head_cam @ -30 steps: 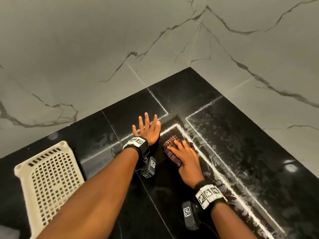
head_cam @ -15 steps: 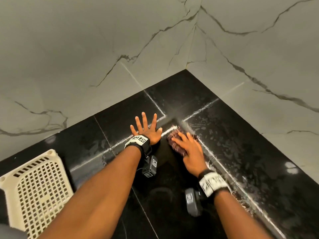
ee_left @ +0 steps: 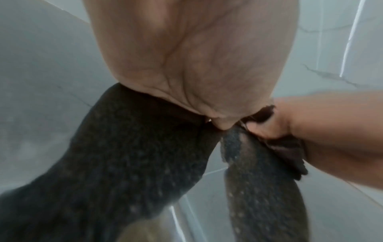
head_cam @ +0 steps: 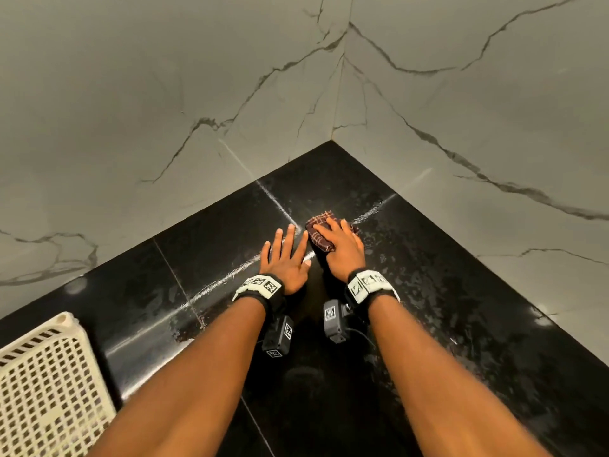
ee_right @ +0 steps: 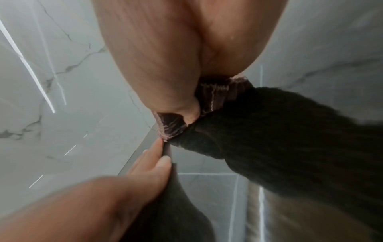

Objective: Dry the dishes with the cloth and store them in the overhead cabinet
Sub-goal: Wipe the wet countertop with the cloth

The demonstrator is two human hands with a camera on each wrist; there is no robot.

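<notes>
Black polished countertop (head_cam: 461, 291), wet-streaked, fills the lower frame. Directly on it: checked cloth (head_cam: 321, 232) at upper centre and cream perforated basket (head_cam: 49, 384) at lower left.

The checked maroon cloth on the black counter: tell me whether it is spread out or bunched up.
Bunched up. The checked maroon cloth sits as a small wad under the right hand, whose straight fingers press it onto the wet black counter.

two hands (head_cam: 285, 258) (head_cam: 342, 250), one checked cloth (head_cam: 321, 234), one basket (head_cam: 43, 384)

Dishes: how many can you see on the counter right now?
0. The black counter shows only the checked cloth under the right hand, the flat left hand and a basket, its contents partly out of frame.
</notes>
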